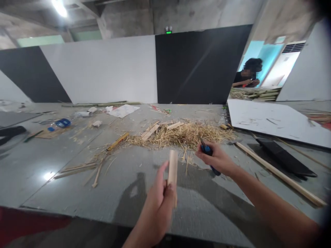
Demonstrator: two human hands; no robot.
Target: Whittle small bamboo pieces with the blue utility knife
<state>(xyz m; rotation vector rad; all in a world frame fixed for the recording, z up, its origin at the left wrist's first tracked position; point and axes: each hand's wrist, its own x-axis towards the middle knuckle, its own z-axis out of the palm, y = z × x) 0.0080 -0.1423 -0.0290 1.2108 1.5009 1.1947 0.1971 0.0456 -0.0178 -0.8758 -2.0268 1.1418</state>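
Observation:
Upright above the grey work surface point(116, 193) is a flat pale wood strip point(173, 163), bamboo by its look. My left hand point(160, 206) grips it low down, thumb across its face. To the right, my right hand point(219, 159) is closed round a knife point(206, 149) with a black and blue handle, its blade pointing up and left. Blade and strip are apart. Just beyond both hands lies a heap of straw-coloured shavings point(188, 136), with short flat wood pieces point(151, 131) on its left part.
Thin sticks point(77, 168) and a yellow bar point(117, 141) lie left. A long wooden handle point(279, 174) and a black flat object point(287, 157) lie right, near a white board point(279, 120). Panels point(201, 65) stand behind; another person point(249, 74) is at far right.

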